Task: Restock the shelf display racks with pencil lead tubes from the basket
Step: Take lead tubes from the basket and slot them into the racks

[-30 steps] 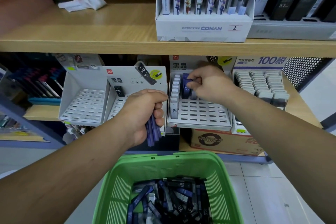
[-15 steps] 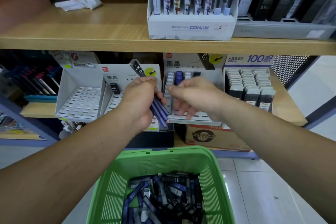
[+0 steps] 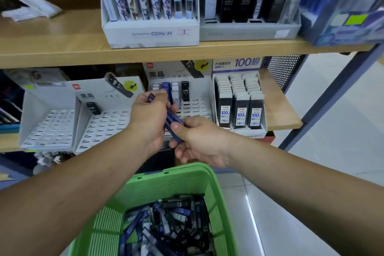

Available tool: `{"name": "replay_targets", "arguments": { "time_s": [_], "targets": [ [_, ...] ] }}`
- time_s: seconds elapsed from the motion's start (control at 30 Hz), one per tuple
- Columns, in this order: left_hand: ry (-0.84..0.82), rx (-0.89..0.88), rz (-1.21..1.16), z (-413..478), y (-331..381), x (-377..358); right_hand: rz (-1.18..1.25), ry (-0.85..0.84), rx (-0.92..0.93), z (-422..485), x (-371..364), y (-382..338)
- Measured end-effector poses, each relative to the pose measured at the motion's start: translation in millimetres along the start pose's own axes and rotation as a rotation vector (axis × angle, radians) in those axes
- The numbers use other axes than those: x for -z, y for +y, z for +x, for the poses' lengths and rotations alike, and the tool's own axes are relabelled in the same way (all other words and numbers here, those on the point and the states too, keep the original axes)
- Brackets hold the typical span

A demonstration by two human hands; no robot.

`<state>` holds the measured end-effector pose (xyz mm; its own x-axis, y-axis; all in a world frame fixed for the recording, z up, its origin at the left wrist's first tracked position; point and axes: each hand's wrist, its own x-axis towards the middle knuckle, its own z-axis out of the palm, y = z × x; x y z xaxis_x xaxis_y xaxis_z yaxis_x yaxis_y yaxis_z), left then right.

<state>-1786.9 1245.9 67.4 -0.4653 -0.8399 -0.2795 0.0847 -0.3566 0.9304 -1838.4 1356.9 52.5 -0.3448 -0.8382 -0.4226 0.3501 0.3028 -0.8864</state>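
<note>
Left hand [image 3: 148, 118] grips a bundle of slim blue plastic lead tubes [image 3: 172, 120]; right hand [image 3: 199, 143] pinches one. Next, probably: seat it in far white slotted rack [image 3: 195, 108].

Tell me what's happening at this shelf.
A person is restocking pencil leads. The left hand grips a bunch of blue lead tubes, and the right hand pinches the lower end of one of them, in front of the middle rack, which holds only a few tubes in its back row. The two white racks to its left are almost bare. The green basket below holds many more tubes.
</note>
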Motion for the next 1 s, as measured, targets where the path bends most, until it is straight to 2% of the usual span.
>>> {"name": "replay_targets", "arguments": {
  "time_s": [0.2,0.37,0.43,0.57,0.73,0.9,1.0],
  "targets": [
    [-0.121,0.120,0.168,-17,-1,-4,0.026,0.073,0.102,1,5,-3],
    [-0.238,0.164,0.158,-15,0,6,-0.430,0.069,0.005,-8,28,-23],
    [-0.274,0.192,0.179,-14,2,10,-0.477,0.120,-0.003,-10,40,-35],
    [-0.394,0.269,0.271,-19,9,16,-0.318,0.283,0.136,-2,51,-49],
    [-0.610,0.316,0.411,-26,11,25,-0.233,0.160,0.149,10,46,-49],
    [-0.593,0.256,0.435,-21,12,33,-0.077,0.161,0.174,21,44,-49],
    [-0.564,0.237,0.413,-18,13,40,0.004,0.070,0.146,21,47,-50]
  ]
}}
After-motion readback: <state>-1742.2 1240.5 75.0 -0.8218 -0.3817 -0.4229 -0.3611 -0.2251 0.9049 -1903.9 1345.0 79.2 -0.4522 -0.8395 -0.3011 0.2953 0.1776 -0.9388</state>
